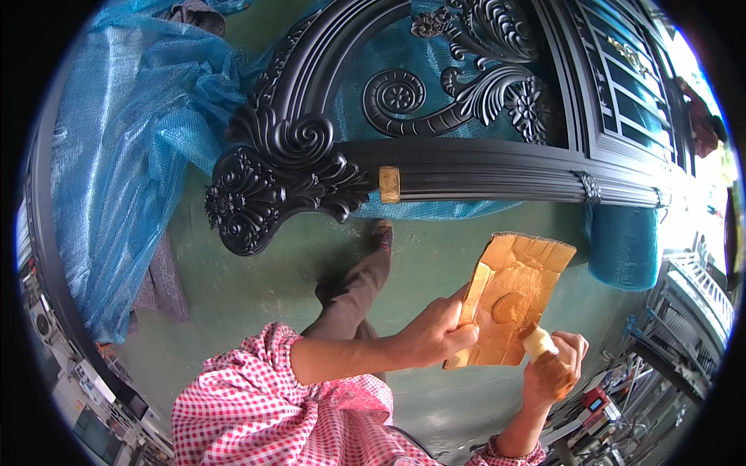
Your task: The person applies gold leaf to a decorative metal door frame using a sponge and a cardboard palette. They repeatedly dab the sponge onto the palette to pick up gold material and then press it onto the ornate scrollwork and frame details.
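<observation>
My left hand (435, 334) grips the left edge of a creased piece of cardboard (519, 260), thumb on top. A round patch of gold-brown paint (509, 308) lies on the cardboard's middle, with smears around it. In my right hand (556, 369) is a small pale yellow piece, probably a sponge (538, 342), its tip close to the cardboard's lower right edge. Gold-brown stain covers part of that hand. Beyond my hands lies a black ornate metal gate (497, 172) with scrolls and leaves. One short band (389, 185) on its near rail is gold.
Blue bubble wrap (140, 155) is heaped at the left and shows under the gate. A blue roll (624, 248) of wrap stands at the right. Metal frames (676, 334) and a red device (597, 408) are at the lower right. My foot (383, 233) is on the green floor (435, 256).
</observation>
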Motion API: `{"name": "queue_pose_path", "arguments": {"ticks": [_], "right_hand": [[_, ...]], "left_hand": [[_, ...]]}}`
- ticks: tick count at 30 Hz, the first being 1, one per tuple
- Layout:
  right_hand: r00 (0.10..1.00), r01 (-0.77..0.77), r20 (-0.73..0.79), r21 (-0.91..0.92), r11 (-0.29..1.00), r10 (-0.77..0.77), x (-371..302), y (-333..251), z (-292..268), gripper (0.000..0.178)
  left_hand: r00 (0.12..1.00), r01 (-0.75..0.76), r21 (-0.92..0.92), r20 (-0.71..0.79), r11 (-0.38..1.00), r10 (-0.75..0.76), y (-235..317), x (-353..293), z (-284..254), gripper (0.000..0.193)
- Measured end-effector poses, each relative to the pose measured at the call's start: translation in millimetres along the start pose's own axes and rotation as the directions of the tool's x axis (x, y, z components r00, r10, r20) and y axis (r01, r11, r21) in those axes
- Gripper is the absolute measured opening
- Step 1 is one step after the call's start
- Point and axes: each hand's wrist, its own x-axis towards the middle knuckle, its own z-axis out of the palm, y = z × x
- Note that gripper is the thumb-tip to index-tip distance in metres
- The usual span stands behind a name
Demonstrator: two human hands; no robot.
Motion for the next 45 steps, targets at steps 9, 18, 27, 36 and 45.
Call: {"name": "queue_pose_path", "arguments": {"ticks": [9, 18, 27, 36, 45], "right_hand": [[0.972, -0.235, 0.187, 0.785, 0.574, 0.142, 96.6, 63.5, 35.2, 0.040], [0.718, -0.611, 0.661, 0.749, 0.257, -0.218, 212.4, 83.8, 182.4, 0.039], [0.328, -0.281, 0.705, 0.709, 0.647, -0.629, 267.0, 25.9, 358.1, 0.034], [0.247, -0.046, 0.571, 0.814, 0.579, -0.783, 262.0, 4.0, 399.5, 0.036], [0.140, 0.225, 0.508, 0.820, 0.526, -0.850, 255.5, -8.6, 398.7, 0.041]], "left_hand": [[0.962, -0.037, 0.044, -0.269, 0.998, 0.048, 18.2, 51.6, -39.7, 0.035], [0.353, -0.601, 0.001, -0.897, 0.799, 0.267, -1.4, 27.1, -110.9, 0.041], [-0.339, -0.559, 0.382, -0.915, 0.736, 0.218, -60.2, 68.7, -141.7, 0.049], [-0.495, -0.676, 0.335, -0.866, 0.656, -0.068, -95.0, 85.1, -156.0, 0.059], [-0.474, -0.709, 0.315, -0.875, 0.631, -0.096, -117.9, 86.3, -152.2, 0.059]]}}
